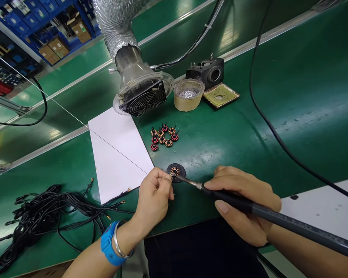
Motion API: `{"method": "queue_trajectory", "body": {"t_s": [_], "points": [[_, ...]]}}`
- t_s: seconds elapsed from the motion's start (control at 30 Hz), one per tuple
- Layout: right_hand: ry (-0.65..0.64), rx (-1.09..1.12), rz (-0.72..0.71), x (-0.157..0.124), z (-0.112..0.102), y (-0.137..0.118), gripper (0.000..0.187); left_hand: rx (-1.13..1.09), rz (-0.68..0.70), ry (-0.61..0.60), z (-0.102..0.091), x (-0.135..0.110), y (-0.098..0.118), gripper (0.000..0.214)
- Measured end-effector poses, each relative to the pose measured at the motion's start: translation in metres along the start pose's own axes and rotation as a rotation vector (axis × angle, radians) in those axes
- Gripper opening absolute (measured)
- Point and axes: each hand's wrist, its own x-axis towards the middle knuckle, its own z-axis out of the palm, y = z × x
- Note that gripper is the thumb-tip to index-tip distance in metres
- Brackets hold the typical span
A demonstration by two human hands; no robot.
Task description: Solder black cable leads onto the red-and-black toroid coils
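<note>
My right hand (246,200) is closed round the dark handle of a soldering iron (230,199). The iron's tip points left and meets a small wound coil (174,171) with copper-coloured windings, seated on a round black disc (182,179). Just left of the coil, my left hand (155,195) pinches a thin solder wire (110,144), which stretches taut from the upper left into the fingers. A black cable passes near this hand, but whether the fingers also grip it is hidden. Exact contact at the tip is too small to tell.
Several loose coils (161,139) lie beyond the disc. A white board (118,154) and tangled black cables (46,208) are on the left. A fume extractor (142,92) hangs above. Behind are a solder cup (188,101), an iron stand (205,73) and a yellow sponge (221,95).
</note>
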Motion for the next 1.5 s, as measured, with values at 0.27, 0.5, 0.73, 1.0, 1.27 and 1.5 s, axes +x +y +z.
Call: {"method": "queue_trajectory", "body": {"t_s": [0.27,0.5,0.73,1.0,1.27,1.5], "points": [[0.088,0.004,-0.035,0.003,0.003,-0.001,0.035,0.005,-0.005,-0.014,-0.001,-0.001,-0.001,0.019],[0.087,0.050,-0.032,0.000,0.003,0.001,0.040,0.020,0.002,-0.025,-0.002,0.000,-0.002,0.020],[0.148,0.035,-0.057,-0.003,0.003,0.008,0.047,0.021,-0.025,-0.011,-0.002,0.001,0.001,0.016],[0.175,0.029,-0.048,0.000,0.002,0.012,0.044,-0.027,-0.062,-0.037,-0.006,0.004,-0.001,0.019],[-0.040,-0.195,0.022,0.027,0.012,0.010,0.026,-0.168,-0.139,-0.087,-0.006,0.008,0.003,0.023],[-0.281,-0.198,0.058,0.033,0.026,0.020,0.021,-0.169,-0.106,-0.167,-0.010,0.007,0.000,0.027]]}}
